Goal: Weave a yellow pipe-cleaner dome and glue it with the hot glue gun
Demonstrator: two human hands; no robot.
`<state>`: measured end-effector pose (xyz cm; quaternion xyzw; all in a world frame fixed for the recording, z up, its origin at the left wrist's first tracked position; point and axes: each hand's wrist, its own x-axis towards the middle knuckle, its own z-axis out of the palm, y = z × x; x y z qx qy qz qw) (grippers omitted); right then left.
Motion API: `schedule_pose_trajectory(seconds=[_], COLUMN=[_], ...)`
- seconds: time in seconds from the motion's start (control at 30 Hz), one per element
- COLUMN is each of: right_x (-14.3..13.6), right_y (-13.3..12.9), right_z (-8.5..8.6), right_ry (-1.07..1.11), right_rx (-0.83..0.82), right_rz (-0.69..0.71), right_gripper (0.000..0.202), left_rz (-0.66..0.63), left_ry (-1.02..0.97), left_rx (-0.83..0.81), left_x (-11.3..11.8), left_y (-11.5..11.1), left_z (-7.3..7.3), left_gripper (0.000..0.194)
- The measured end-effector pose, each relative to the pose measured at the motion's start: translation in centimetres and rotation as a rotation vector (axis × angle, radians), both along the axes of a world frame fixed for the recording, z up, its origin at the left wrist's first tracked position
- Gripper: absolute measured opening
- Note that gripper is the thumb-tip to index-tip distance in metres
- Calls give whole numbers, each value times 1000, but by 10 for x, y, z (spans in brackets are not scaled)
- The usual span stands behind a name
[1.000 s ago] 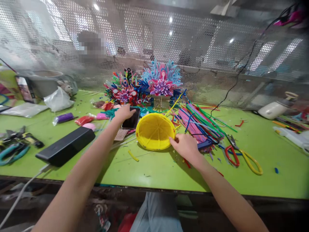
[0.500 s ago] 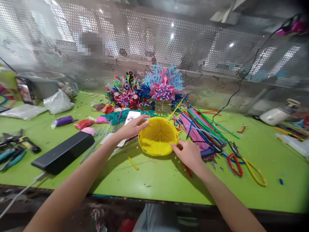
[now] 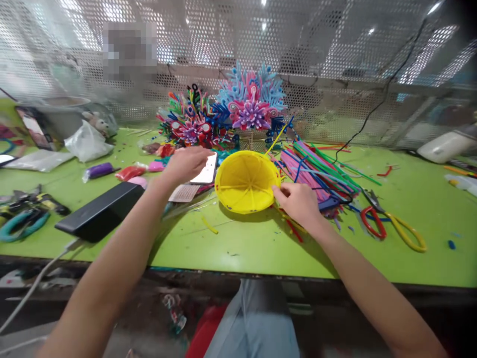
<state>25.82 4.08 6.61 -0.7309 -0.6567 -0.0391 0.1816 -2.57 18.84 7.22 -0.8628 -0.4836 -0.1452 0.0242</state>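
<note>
Yellow bowl (image 3: 249, 185): over the worktop (image 3: 242, 256), mouth tilted toward its front edge; one-sided grip could let it twist.
Right hand (image 3: 298, 201): fingers pinching the rim.
Left hand (image 3: 188, 165): loosely extended, apparently empty; might knock the phone (image 3: 209, 171).

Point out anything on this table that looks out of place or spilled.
A yellow strip in front of the yellow bowl-shaped piece, a red strip nearer than the right hand and a blue bit far right lie loose on the green table, apart from the strip bundle, looking like stray scraps.
</note>
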Motion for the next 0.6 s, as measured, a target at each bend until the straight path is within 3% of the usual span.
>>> schedule_pose_trajectory(seconds=[0.03, 0.13, 0.37, 0.5, 0.6], right_x=[1, 3, 4, 5, 5], right_y=[1, 2, 1, 1, 1], right_z=[0, 0, 1, 1, 1], right_ry=[13, 39, 23, 21, 15], right_rx=[2, -12, -9, -13, -10], right_rz=[-1, 1, 0, 3, 5], right_gripper=[41, 40, 39, 39, 39], left_rz=[58, 61, 33, 93, 248], left_ry=[88, 274, 344, 179, -39], left_rx=[36, -11, -52, -59, -62], left_x=[-8, -26, -33, -34, -34], left_y=[4, 12, 18, 21, 24], left_z=[-2, -11, -20, -20, -23], left_gripper=[46, 48, 51, 45, 47])
